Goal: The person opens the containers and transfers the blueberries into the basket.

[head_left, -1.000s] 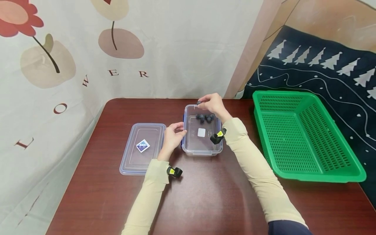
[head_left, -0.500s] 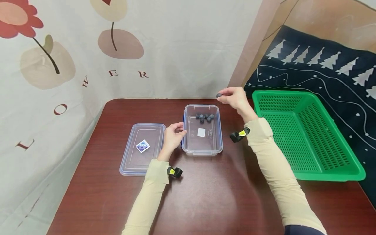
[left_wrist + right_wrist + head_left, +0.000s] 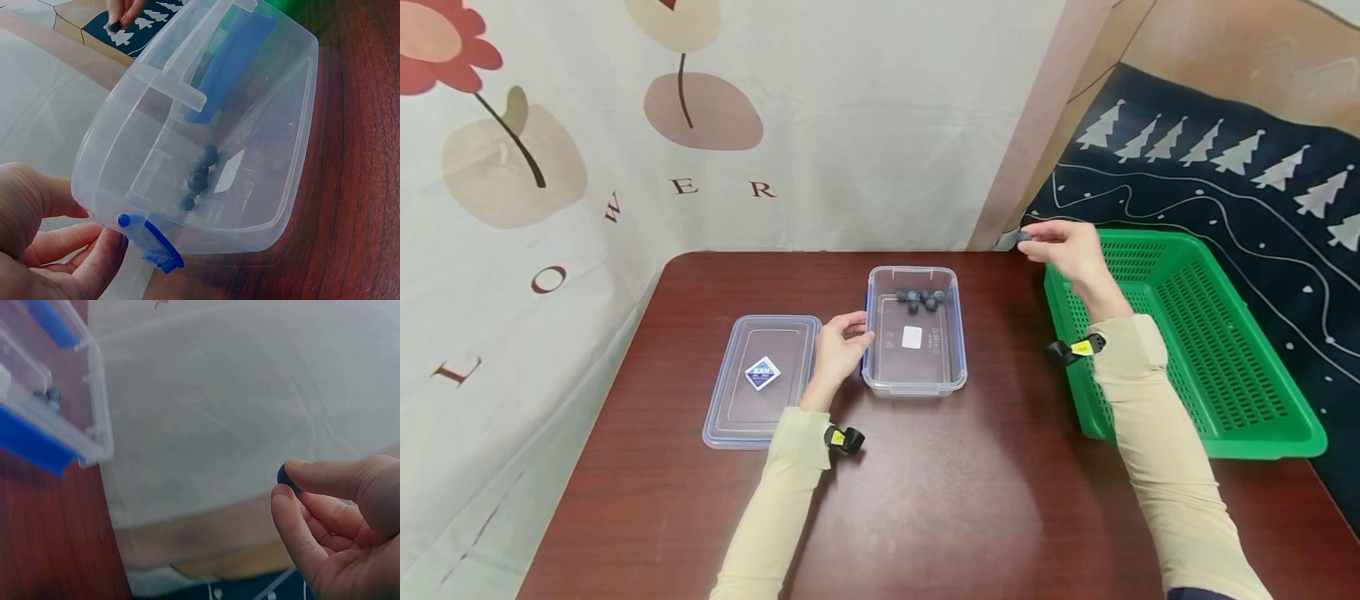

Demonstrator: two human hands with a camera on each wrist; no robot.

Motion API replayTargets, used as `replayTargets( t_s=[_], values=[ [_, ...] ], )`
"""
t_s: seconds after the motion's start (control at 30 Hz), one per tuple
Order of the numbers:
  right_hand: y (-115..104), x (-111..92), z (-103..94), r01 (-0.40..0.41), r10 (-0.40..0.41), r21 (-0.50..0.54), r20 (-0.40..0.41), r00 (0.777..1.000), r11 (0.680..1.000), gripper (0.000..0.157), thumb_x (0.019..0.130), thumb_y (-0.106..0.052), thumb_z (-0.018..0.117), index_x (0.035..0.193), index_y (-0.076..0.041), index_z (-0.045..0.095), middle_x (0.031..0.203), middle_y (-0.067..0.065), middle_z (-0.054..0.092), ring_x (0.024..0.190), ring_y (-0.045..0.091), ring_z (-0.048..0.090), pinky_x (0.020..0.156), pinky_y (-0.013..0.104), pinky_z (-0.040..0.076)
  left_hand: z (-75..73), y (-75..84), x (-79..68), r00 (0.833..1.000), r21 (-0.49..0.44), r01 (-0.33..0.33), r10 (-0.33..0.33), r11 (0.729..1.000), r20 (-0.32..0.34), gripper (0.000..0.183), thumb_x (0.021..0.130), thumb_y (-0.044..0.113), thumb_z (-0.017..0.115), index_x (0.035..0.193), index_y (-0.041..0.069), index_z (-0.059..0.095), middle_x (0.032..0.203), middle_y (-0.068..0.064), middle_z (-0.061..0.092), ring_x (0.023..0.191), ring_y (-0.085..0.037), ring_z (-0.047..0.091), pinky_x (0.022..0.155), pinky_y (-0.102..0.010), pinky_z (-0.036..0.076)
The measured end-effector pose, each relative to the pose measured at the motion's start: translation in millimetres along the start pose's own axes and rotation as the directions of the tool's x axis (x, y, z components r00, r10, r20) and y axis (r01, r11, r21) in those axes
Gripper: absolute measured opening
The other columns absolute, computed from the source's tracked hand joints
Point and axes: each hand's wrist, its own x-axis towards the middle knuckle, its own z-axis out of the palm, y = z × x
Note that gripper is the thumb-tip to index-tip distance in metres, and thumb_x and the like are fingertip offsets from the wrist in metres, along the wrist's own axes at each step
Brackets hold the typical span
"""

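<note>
My right hand (image 3: 1071, 254) pinches a blueberry (image 3: 288, 479) between thumb and fingertips, held up over the far left corner of the green basket (image 3: 1082, 421). My left hand (image 3: 841, 346) holds the left side of a clear plastic food container (image 3: 898, 371), thumb and fingers at its rim beside a blue latch (image 3: 156, 244). Several blueberries (image 3: 921, 300) lie together at the far end inside the container. Left of my left hand lies the container's clear lid (image 3: 741, 417), with a blue and white diamond label.
The brown table (image 3: 910, 492) carries everything. The slotted green basket stands at the table's right side. A pale curtain (image 3: 850, 125) with flower prints rises behind the table, and a dark cloth (image 3: 1187, 192) with white trees hangs at the right.
My right hand has carried the blueberry from above the container's far edge rightward to the green basket's far left corner. The left hand, container and lid have stayed in place.
</note>
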Motion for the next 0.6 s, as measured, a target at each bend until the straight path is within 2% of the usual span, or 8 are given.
replayTargets(
  t_s=[0.07,0.1,0.23,0.4,0.53,0.6],
  values=[
    [6.5,-2.9,-10.1,0.0,-0.001,-0.016,-0.02,1.0,1.0,0.038,0.085,-0.018,0.069,0.116,0.003,0.062,0.08,-0.012,0.062,0.069,-0.001,0.061,0.074,0.016,0.054,0.7,0.0,0.4,1.0,0.007,0.009,-0.009,1.0,0.003,0.029,0.077,-0.005,0.066,0.105,-0.01,0.065,0.097,-0.023,0.066,0.089,-0.03,0.065,0.08,-0.03,0.058],
    [9.7,-4.1,-15.2,-0.006,0.005,-0.018,-0.027,1.0,1.0,0.039,0.085,-0.019,0.069,0.117,0.003,0.062,0.079,-0.014,0.061,0.069,-0.002,0.061,0.074,0.018,0.054,0.9,2.5,0.1,0.999,0.026,0.036,-0.036,0.999,0.012,0.03,0.078,-0.007,0.065,0.107,-0.012,0.063,0.1,-0.025,0.064,0.093,-0.034,0.064,0.083,-0.033,0.057],
    [24.3,-7.2,-34.4,-0.033,0.033,-0.001,-0.045,0.998,0.999,0.038,0.085,-0.019,0.069,0.116,0.001,0.062,0.077,-0.017,0.06,0.07,-0.002,0.062,0.072,0.014,0.053,1.5,5.9,0.2,0.998,0.037,0.064,-0.064,0.997,0.017,0.03,0.078,-0.01,0.063,0.109,-0.013,0.062,0.104,-0.028,0.062,0.096,-0.038,0.062,0.085,-0.034,0.056],
    [47.7,-7.8,-55.1,-0.081,0.086,0.11,-0.046,0.995,0.991,0.025,0.086,-0.017,0.068,0.109,-0.008,0.066,0.076,-0.019,0.062,0.071,-0.003,0.064,0.07,0.013,0.055,1.5,7.3,-0.1,0.997,0.03,0.071,-0.071,0.997,0.02,0.031,0.079,-0.01,0.064,0.11,-0.014,0.061,0.105,-0.028,0.062,0.097,-0.037,0.062,0.085,-0.032,0.056],
    [68.7,-4.8,-67.8,-0.157,0.162,0.222,-0.005,0.987,0.962,0.012,0.085,-0.015,0.068,0.096,-0.019,0.068,0.077,-0.019,0.065,0.073,-0.004,0.064,0.075,0.017,0.056,1.5,7.3,0.5,0.998,0.039,0.065,-0.066,0.997,0.016,0.032,0.078,-0.01,0.064,0.109,-0.013,0.061,0.104,-0.027,0.062,0.096,-0.037,0.062,0.085,-0.032,0.056],
    [77.8,-2.8,-71.9,-0.206,0.209,0.244,0.013,0.978,0.948,0.01,0.085,-0.015,0.068,0.093,-0.022,0.068,0.077,-0.02,0.064,0.074,-0.004,0.064,0.076,0.017,0.056,1.3,7.9,0.5,0.998,0.043,0.064,-0.065,0.997,0.015,0.032,0.078,-0.01,0.064,0.109,-0.013,0.062,0.104,-0.027,0.063,0.095,-0.037,0.062,0.084,-0.033,0.056]
  ],
)
